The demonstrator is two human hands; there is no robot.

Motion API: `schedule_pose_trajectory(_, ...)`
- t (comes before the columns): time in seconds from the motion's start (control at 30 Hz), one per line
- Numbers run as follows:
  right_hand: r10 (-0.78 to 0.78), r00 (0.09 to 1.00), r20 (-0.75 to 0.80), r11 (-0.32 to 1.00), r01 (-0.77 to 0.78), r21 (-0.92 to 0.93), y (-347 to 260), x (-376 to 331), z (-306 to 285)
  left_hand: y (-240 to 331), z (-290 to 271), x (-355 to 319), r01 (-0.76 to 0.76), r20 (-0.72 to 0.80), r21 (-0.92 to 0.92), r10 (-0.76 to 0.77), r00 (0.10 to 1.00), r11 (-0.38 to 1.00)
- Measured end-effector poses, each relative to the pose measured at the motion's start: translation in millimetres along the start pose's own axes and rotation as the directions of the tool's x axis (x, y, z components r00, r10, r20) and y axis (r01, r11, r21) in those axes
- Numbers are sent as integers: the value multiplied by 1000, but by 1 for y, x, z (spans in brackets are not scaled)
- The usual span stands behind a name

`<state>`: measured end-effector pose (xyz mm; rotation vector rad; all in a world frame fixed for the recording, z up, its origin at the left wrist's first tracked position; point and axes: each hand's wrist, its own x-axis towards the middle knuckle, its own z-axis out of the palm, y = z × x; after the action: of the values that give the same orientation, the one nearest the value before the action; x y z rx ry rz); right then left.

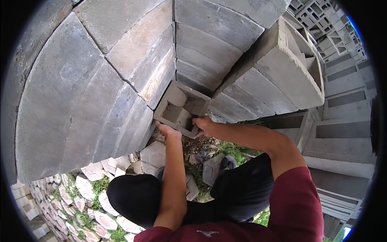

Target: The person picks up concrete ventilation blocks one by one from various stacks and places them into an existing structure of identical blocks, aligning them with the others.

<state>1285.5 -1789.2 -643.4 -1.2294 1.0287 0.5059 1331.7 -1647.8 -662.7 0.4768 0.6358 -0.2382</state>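
A grey hollow concrete block is held low in the corner between tall stacks of blocks, its open cavities facing up. My left hand grips its near left corner, with most of the fingers hidden at the block's edge. On the near right side, my right hand is closed over the block's wall, with fingertips reaching into a cavity and the thumb side lower down. The block's far edge lies close to the stacked blocks. Its underside is hidden, so I cannot tell whether it rests on something.
A tall block stack rises at left, another behind. At right, a stack carries a hollow-faced block; more blocks stand beyond it. Hexagonal pavers, grass and rubble lie around my feet.
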Motion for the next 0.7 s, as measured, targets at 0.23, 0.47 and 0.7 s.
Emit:
schedule_pose_trajectory(0.23, -28, 998, 56, 998, 31, -62, 7, -9, -5, -8, -15, 8, 8, -34, -21, -9, 999, 1000)
schedule_pose_trajectory(0.47, -201, 977, 70, 980, 200, 8, 14, -14, -1, -29, -43, 26, -46, 118, 74, 37, 992, 996)
schedule_pose_trajectory(0.7, -152, 986, 64, 987, 148, 66, 16, 0, -8, -33, -51, 15, -10, -38, -78, 7, 999, 997)
